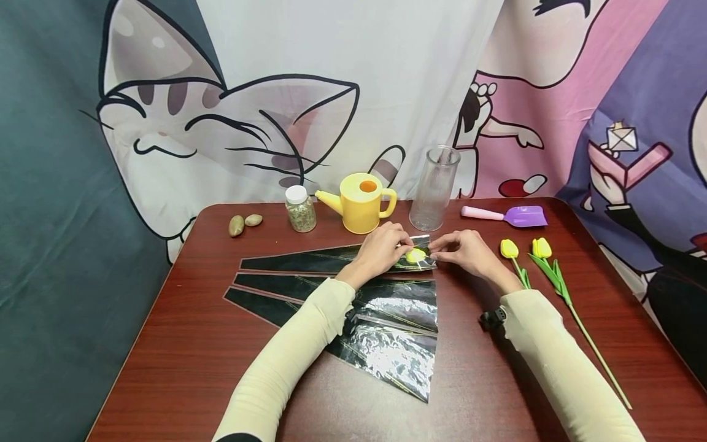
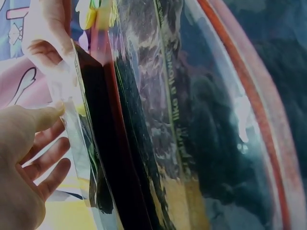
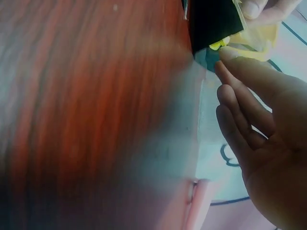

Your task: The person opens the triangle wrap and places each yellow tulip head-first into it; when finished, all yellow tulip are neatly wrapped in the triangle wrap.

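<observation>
A tapered flower sleeve (image 1: pixel 320 260) of black and clear plastic lies across the far part of the table, its wide mouth to the right. Inside that mouth shows the yellow head of a tulip (image 1: pixel 415 255); its stem is hidden by the black film. My left hand (image 1: pixel 381 248) pinches the sleeve's upper edge, thumb against the clear film in the left wrist view. At the mouth's right edge, my right hand (image 1: pixel 466 250) pinches the film between thumb and forefinger, its other fingers loosely bent. Two more sleeves (image 1: pixel 397 301) lie nearer, partly under the left forearm.
Two yellow tulips (image 1: pixel 541 248) lie right of the right hand. Behind stand a yellow watering can (image 1: pixel 360 205), a clear glass vase (image 1: pixel 433 196) and a white-lidded jar (image 1: pixel 301 212). A purple scoop (image 1: pixel 521 216) lies back right, two stones (image 1: pixel 236 226) back left.
</observation>
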Demonstrator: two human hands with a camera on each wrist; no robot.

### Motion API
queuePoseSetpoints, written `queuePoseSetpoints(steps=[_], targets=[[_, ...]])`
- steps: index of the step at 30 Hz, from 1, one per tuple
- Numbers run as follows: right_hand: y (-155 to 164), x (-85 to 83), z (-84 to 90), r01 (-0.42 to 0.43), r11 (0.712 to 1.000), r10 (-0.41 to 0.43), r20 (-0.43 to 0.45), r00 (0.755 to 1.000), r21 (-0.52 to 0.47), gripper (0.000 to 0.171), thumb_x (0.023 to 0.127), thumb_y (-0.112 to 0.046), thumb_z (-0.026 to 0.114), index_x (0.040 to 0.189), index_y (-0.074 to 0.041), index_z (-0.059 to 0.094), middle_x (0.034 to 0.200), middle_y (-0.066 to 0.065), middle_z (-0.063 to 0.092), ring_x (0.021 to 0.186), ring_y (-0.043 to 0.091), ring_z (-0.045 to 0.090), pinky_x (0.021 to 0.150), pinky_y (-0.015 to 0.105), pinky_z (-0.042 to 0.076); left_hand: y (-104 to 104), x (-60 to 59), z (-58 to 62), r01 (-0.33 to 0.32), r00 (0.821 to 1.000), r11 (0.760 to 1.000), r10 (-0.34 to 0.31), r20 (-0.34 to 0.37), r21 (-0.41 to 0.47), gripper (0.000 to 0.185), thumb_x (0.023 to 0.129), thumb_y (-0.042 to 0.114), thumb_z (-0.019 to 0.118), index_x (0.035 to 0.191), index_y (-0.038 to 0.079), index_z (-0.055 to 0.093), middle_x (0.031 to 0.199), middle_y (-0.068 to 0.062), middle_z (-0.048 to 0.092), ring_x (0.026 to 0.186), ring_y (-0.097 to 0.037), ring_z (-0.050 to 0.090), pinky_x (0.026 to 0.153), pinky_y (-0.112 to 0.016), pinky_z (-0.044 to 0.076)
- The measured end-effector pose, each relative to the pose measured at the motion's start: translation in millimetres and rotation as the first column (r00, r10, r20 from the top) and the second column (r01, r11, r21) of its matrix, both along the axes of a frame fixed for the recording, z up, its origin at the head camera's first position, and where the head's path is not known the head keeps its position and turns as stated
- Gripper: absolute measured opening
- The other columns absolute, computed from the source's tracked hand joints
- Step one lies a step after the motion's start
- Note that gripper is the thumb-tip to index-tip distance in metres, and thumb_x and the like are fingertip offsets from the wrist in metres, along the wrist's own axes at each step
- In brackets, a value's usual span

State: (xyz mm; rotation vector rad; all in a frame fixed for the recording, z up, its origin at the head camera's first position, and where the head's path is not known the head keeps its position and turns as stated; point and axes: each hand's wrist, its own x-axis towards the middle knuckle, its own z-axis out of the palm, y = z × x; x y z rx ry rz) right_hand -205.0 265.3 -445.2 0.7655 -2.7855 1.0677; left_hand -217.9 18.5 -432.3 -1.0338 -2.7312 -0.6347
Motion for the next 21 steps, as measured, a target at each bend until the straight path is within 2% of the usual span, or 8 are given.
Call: queuePoseSetpoints(steps=[8,12,16,18,21], targets=[[20,17.8,15.0,0.105,0.992,-0.1,-0.075,0.992,0.065,0.018,0.083,-0.017,0.08,0.1,-0.01,0.078,0.087,-0.003,0.073,0.077,0.014,0.065,0.064,0.026,0.052,-1,0.4,-0.2,-0.002,1.0,1.0,0.002,-0.006,0.001,0.014,0.091,0.032,0.071,0.099,0.022,0.077,0.092,0.01,0.061,0.09,-0.008,0.052,0.08,-0.025,0.043],[34,33.9,25.7,0.179,0.98,-0.165,-0.142,0.976,0.091,0.019,0.083,-0.018,0.08,0.1,-0.009,0.077,0.09,0.0,0.073,0.078,0.015,0.064,0.065,0.026,0.049,-3,7.9,7.2,-0.006,1.0,1.0,0.006,-0.015,0.018,0.013,0.09,0.031,0.072,0.098,0.022,0.077,0.093,0.01,0.061,0.09,-0.009,0.052,0.079,-0.025,0.043],[51,57.0,37.4,0.315,0.943,-0.29,-0.206,0.935,0.103,0.016,0.084,-0.018,0.079,0.097,-0.009,0.078,0.09,0.007,0.073,0.072,0.021,0.061,0.061,0.031,0.042,-8,21.7,18.9,0.018,0.999,0.999,-0.017,-0.038,0.027,0.013,0.091,0.029,0.072,0.099,0.021,0.077,0.094,0.008,0.062,0.089,-0.01,0.053,0.077,-0.025,0.044],[61,70.1,43.3,0.402,0.909,-0.374,-0.212,0.903,0.111,0.016,0.084,-0.018,0.078,0.096,-0.007,0.077,0.089,0.012,0.073,0.072,0.029,0.061,0.062,0.037,0.041,-10,30.0,23.7,0.037,0.999,0.999,-0.036,-0.039,0.017,0.012,0.091,0.029,0.072,0.099,0.021,0.078,0.094,0.006,0.063,0.088,-0.011,0.054,0.075,-0.026,0.045],[77,90.5,49.3,0.516,0.847,-0.493,-0.173,0.852,0.127,0.018,0.085,-0.02,0.077,0.096,-0.006,0.077,0.09,0.019,0.071,0.08,0.041,0.061,0.063,0.045,0.04,-14,42.9,27.2,0.068,0.997,0.997,-0.069,-0.02,-0.028,0.012,0.091,0.03,0.072,0.097,0.022,0.078,0.094,0.007,0.063,0.086,-0.01,0.055,0.071,-0.026,0.046]])
